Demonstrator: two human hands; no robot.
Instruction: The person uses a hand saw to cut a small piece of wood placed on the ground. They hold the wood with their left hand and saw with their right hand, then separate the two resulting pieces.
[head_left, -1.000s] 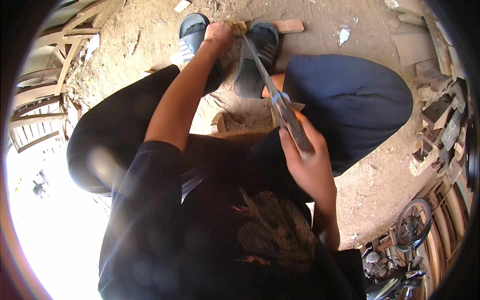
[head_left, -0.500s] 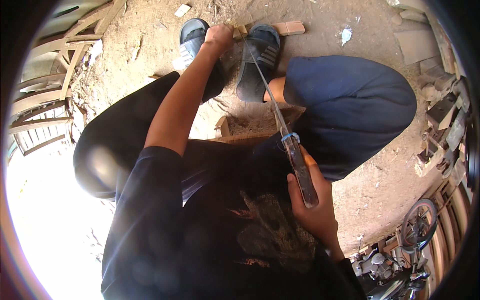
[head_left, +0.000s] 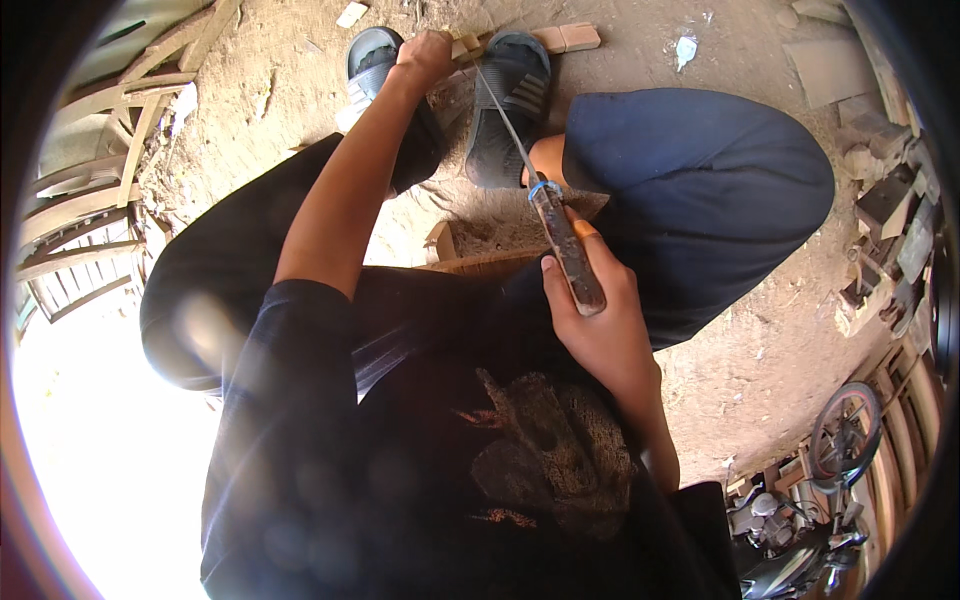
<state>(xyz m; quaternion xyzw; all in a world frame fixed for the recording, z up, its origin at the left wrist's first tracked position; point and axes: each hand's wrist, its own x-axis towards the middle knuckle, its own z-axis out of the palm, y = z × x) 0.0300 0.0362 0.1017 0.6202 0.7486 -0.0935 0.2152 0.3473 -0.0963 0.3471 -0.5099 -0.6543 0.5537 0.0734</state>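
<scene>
My right hand (head_left: 608, 315) is closed round the dark, worn handle of a handsaw (head_left: 568, 250), which has a blue tie where the blade begins. The thin blade (head_left: 505, 120) runs forward and left, past the inner side of my right sandal (head_left: 512, 95), to a narrow wood strip (head_left: 552, 40) on the ground. My left hand (head_left: 425, 57) is closed on the strip's left end, over the toe of my left sandal (head_left: 375, 50). The right sandal's toe lies across the strip. Where the blade's tip meets the wood is too small to make out.
A small wood block (head_left: 440, 243) stands between my legs by a curved wooden edge (head_left: 490, 263). Wooden slats (head_left: 90, 205) are at the left, wood scraps (head_left: 890, 230) at the right. A motorcycle (head_left: 790, 530) and a wheel (head_left: 845, 437) are at the lower right.
My right hand has pushed the saw forward and slightly left, so less blade shows between the handle and the wood. My left hand keeps its hold on the strip.
</scene>
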